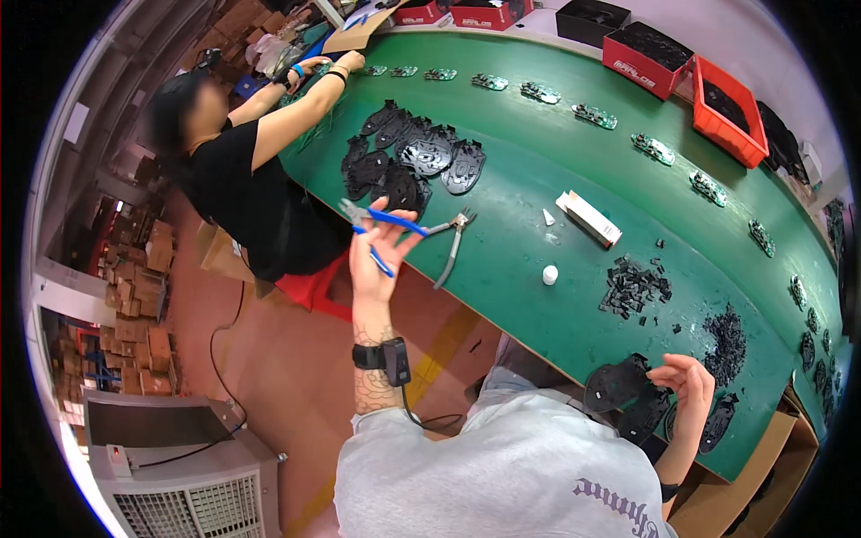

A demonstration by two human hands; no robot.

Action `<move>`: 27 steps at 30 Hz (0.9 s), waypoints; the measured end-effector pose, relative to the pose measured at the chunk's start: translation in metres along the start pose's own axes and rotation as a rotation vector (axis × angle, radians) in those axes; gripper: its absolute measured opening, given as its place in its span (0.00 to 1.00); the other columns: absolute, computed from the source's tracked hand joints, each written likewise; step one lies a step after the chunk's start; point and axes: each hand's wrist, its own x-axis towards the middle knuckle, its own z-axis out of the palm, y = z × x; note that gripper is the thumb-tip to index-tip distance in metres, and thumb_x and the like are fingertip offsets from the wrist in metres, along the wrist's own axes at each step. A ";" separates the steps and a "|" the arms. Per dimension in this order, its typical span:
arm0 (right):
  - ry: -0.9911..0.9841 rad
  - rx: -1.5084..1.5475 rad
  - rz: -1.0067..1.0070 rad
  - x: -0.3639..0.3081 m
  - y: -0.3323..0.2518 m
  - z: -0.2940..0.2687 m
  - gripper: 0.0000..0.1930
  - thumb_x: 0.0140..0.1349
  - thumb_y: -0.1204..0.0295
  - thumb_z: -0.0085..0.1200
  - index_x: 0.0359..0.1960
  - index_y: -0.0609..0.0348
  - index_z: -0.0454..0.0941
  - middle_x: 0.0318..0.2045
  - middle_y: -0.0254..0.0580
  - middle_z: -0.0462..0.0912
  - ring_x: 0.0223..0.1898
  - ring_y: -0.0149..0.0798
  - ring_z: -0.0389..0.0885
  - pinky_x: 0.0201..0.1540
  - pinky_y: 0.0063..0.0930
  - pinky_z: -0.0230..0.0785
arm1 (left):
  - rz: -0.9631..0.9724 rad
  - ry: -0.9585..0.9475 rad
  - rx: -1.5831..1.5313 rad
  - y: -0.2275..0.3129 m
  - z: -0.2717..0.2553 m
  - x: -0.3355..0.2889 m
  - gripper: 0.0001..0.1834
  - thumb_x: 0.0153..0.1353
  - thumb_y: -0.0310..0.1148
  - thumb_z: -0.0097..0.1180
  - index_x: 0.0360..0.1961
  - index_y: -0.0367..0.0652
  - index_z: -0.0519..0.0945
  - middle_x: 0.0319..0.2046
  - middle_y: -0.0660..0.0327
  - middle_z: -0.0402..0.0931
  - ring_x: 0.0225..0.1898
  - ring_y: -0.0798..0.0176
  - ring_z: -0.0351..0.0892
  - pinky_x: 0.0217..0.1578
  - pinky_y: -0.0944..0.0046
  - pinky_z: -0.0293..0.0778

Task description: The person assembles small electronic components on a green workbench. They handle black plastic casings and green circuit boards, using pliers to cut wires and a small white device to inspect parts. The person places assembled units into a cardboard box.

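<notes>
My left hand (366, 269) is palm up over the table's front edge, closed loosely around blue-handled cutting pliers (395, 221). Beside it on the table lie pliers with grey handles (455, 247). Past my fingertips is a heap of black plastic shells (421, 157). My right hand (689, 387) is at the lower right, its fingers bent together over several black plastic base plates (614, 384). What its fingertips pinch, if anything, cannot be made out. Near that hand are a pile of small black blocks (632, 289) and a heap of tiny black pieces (725, 345).
Green circuit boards (652, 149) stand in a spaced row along the green belt. A white carton (589, 218) and small white bottle (550, 275) are mid-table. Red bins (728, 112) line the far side. A co-worker (242, 170) sits at left; a cardboard box (744, 484) is lower right.
</notes>
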 end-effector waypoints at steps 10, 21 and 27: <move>-0.005 -0.069 -0.006 0.002 -0.011 0.008 0.19 0.67 0.63 0.45 0.41 0.71 0.79 0.30 0.50 0.84 0.34 0.39 0.84 0.39 0.27 0.75 | -0.222 0.733 1.909 0.023 -0.140 0.108 0.32 0.56 0.53 0.50 0.50 0.34 0.72 0.44 0.34 0.75 0.48 0.35 0.76 0.51 0.46 0.72; 0.014 -0.140 0.004 -0.003 -0.010 0.006 0.15 0.65 0.69 0.49 0.41 0.70 0.80 0.31 0.48 0.85 0.36 0.35 0.82 0.43 0.27 0.72 | -0.228 0.991 1.739 0.027 -0.174 0.185 0.44 0.52 0.58 0.57 0.62 0.39 0.61 0.57 0.40 0.65 0.59 0.39 0.64 0.56 0.41 0.66; -0.075 -0.126 0.033 0.009 -0.017 0.022 0.13 0.64 0.71 0.49 0.41 0.70 0.80 0.32 0.45 0.85 0.35 0.29 0.80 0.40 0.23 0.69 | 0.337 0.912 1.732 0.021 -0.236 0.170 0.42 0.55 0.50 0.61 0.61 0.32 0.60 0.53 0.38 0.67 0.57 0.38 0.65 0.56 0.46 0.64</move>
